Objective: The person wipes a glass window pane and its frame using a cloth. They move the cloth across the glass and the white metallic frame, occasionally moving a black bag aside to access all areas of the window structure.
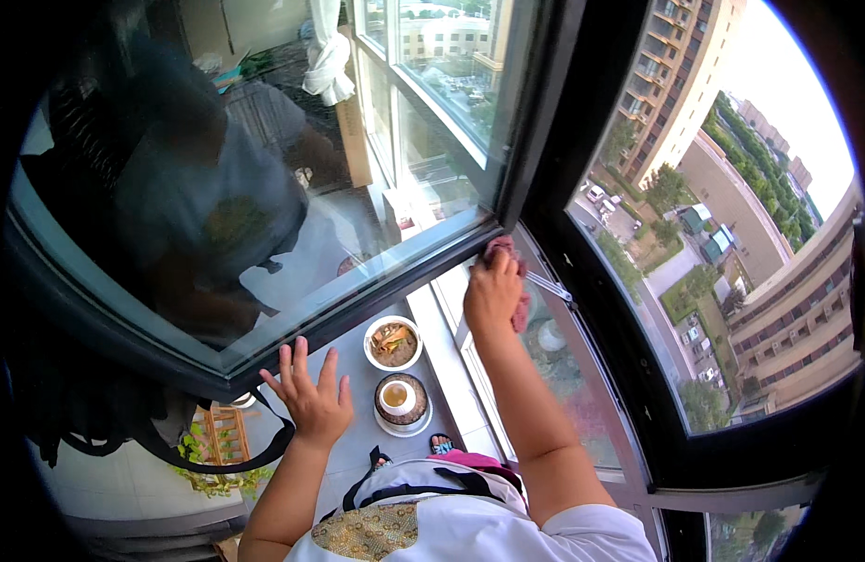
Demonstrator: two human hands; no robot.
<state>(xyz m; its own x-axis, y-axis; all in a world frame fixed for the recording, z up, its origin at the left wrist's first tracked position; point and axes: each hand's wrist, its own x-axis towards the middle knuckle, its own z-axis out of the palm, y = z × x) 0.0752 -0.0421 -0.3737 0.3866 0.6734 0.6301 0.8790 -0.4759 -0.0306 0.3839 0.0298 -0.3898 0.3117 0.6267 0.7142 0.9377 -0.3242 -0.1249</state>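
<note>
A dark-framed window sash (386,285) stands swung inward in front of me, its glass pane (358,140) mirroring a dim figure and part of the room. My left hand (313,401) is open, fingers spread, with the fingertips at the lower edge of the sash frame. Toward the hinge side, my right hand (494,292) is closed around a dusky pink cloth (520,315), pressing it to the frame's lower corner. Folds of the cloth stick out above and below the fingers. Just beside it is a metal stay arm (550,287).
On the floor below stand a white pot of dry-looking plant matter (393,344) and a round pot with a small white cup (398,397) on it. A black bag strap (208,465) hangs at left, near a wooden planter (224,436). The window opening at right looks down on buildings and trees.
</note>
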